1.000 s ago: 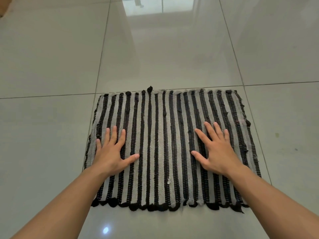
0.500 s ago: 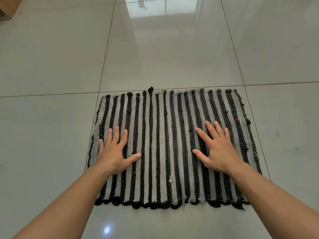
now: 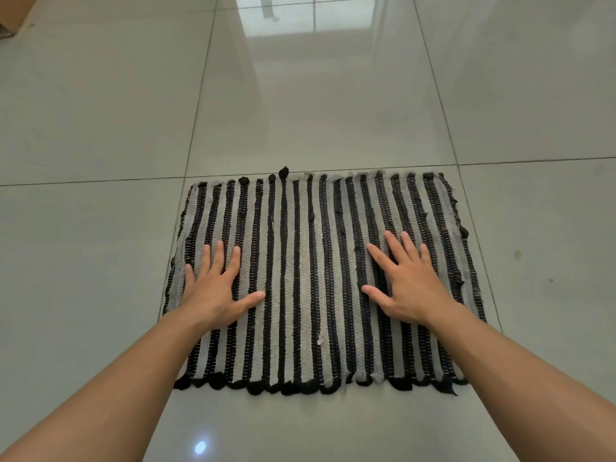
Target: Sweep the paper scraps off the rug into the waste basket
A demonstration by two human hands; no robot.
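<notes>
Head view, looking forward and down at a glossy pale tiled floor (image 3: 100, 261). A woven rug (image 3: 310, 281) with alternating black and grey stripes lies flat on the floor, its stripes running from the near edge to the far edge; the near edge ends in a row of black loops and the far edge in small black knots. The rug's far edge lies just near of a grout line crossing the floor from left to right, and a second grout line runs away from the rug's far left corner. Left hand (image 3: 213, 291): palm down, flat on the left part of the rug, fingers (image 3: 218, 258) spread wide and pointing away, thumb (image 3: 251, 300) angled toward the rug's middle; it grips nothing. Right hand (image 3: 405, 288): palm down, flat on the right part of the rug, fingers likewise splayed and thumb turned inward; it too grips nothing. The two hands are well apart, with the central stripes of the rug bare between them. Both bare forearms enter from the near corners of the view. A few pale loose threads (image 3: 320, 338) show on the rug near its middle; whether any of these is paper cannot be told. A corner of a brown object (image 3: 13, 15) appears at the far left. A bright window reflection (image 3: 306, 15) lies on the far tiles
</notes>
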